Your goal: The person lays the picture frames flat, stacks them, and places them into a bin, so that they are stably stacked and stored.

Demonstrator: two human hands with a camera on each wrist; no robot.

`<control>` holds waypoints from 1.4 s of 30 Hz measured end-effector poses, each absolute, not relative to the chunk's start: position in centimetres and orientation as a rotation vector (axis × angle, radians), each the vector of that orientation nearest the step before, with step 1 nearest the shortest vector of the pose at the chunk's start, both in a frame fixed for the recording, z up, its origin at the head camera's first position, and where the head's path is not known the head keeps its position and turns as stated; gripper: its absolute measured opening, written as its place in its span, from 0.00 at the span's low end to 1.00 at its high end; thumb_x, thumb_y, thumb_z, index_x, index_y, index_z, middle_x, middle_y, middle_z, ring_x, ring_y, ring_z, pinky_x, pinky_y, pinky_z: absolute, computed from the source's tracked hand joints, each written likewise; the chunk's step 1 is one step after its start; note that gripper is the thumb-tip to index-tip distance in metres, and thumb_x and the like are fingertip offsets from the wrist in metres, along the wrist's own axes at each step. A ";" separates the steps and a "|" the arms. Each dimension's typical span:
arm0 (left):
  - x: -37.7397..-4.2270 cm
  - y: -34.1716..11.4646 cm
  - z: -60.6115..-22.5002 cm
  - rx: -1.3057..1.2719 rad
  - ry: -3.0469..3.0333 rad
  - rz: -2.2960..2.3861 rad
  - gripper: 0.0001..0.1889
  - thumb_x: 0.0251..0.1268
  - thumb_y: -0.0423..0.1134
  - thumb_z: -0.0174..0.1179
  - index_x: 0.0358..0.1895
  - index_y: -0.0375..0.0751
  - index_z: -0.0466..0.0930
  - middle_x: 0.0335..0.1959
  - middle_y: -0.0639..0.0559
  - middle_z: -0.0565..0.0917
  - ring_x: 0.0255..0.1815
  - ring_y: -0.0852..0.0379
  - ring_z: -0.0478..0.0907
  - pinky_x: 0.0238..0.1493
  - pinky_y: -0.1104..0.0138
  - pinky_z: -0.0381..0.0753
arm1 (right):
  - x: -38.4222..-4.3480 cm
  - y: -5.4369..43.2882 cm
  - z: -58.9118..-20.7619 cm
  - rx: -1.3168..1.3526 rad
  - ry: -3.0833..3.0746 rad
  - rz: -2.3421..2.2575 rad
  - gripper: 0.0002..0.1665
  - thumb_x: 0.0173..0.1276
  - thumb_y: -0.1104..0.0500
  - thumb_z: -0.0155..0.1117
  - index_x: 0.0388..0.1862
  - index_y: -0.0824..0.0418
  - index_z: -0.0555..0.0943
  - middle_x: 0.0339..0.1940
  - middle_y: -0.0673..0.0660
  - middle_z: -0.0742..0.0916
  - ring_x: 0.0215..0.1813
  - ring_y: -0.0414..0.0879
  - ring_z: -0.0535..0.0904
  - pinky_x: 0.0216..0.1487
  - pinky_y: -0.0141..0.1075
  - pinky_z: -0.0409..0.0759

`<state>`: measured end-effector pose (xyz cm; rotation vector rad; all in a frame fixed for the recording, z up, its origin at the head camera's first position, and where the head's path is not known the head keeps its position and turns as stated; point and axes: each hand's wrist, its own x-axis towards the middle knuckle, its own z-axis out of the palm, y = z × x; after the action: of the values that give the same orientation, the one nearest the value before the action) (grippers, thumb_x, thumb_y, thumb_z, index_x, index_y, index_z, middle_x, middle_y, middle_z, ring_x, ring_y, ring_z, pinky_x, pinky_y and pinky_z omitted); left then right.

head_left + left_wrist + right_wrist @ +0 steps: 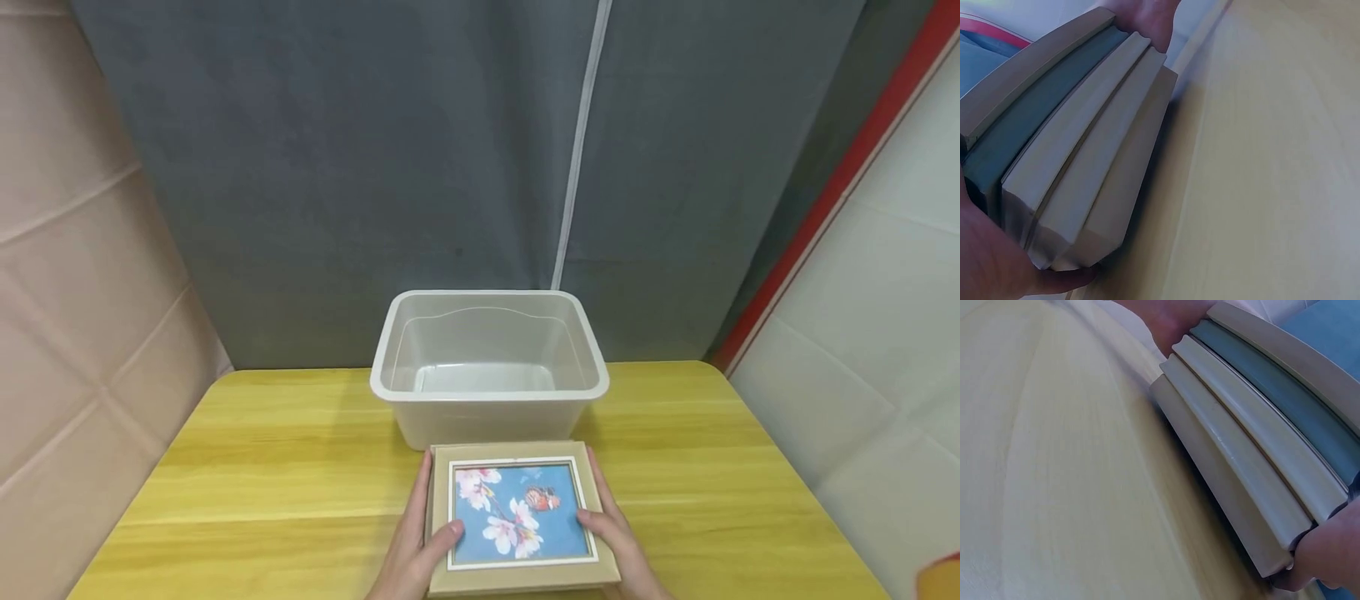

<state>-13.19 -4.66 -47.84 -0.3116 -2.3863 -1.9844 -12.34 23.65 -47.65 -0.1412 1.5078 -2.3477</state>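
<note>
A stack of picture frames [517,577] is held level between both hands in front of the bin. The top one has a wide beige border, a white inner edge and a picture of pink-white blossoms on blue. Several edges show in the left wrist view, beige, teal and off-white in the stack [1088,134]. My left hand [415,552] grips the left side, thumb over the top and fingers at the lower edge. On the opposite side, my right hand [627,546] holds the stack the same way. The bottom frame [1210,481] is close over the table, with a dark shadow beside it.
An empty light grey plastic bin [480,425] stands at the middle back of the wood-grain table [247,483]. Behind it hangs a dark grey curtain [337,167]. Pale panels flank both sides. A small orange thing [939,578] shows at the lower right corner.
</note>
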 end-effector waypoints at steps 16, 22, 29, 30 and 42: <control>-12.5 -4.8 -45.9 -0.247 -2.378 -2.083 0.47 0.68 0.44 0.62 0.84 0.65 0.44 0.84 0.44 0.46 0.80 0.28 0.43 0.64 0.23 0.37 | -11.6 23.7 -45.8 -0.132 1.399 -2.356 0.45 0.83 0.54 0.39 0.80 0.22 0.27 0.81 0.70 0.31 0.60 0.66 0.79 0.56 0.66 0.76; -12.4 -5.1 -44.9 -0.214 -2.405 -2.033 0.46 0.68 0.45 0.62 0.84 0.62 0.45 0.84 0.41 0.47 0.79 0.25 0.43 0.61 0.20 0.39 | -11.7 23.3 -44.8 -0.155 1.332 -2.366 0.44 0.84 0.53 0.37 0.79 0.21 0.25 0.81 0.69 0.29 0.62 0.67 0.77 0.59 0.66 0.74; -11.8 -5.3 -43.4 -0.175 -2.352 -2.138 0.47 0.67 0.40 0.62 0.84 0.63 0.45 0.83 0.37 0.49 0.74 0.27 0.59 0.66 0.29 0.58 | -11.5 22.8 -43.4 -0.143 1.287 -2.379 0.46 0.84 0.54 0.38 0.79 0.22 0.24 0.81 0.69 0.30 0.64 0.67 0.76 0.60 0.65 0.73; -11.8 -5.4 -43.1 -0.179 -2.325 -2.194 0.48 0.67 0.38 0.61 0.84 0.62 0.43 0.82 0.34 0.49 0.70 0.28 0.65 0.64 0.33 0.66 | -11.4 22.8 -43.1 -0.145 1.279 -2.379 0.46 0.84 0.54 0.38 0.79 0.22 0.24 0.81 0.69 0.30 0.64 0.67 0.76 0.61 0.65 0.73; -11.5 -6.1 -40.1 -0.068 -2.189 -2.500 0.52 0.66 0.32 0.59 0.85 0.63 0.36 0.79 0.23 0.48 0.48 0.39 0.84 0.41 0.52 0.88 | -11.2 22.6 -39.6 -0.158 1.267 -2.339 0.41 0.85 0.52 0.37 0.79 0.17 0.31 0.83 0.64 0.32 0.67 0.63 0.74 0.64 0.60 0.73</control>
<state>-11.45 -6.08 -40.11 -0.0680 -2.1892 -2.5004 -11.22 22.56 -39.59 -0.1575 1.2669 -2.3388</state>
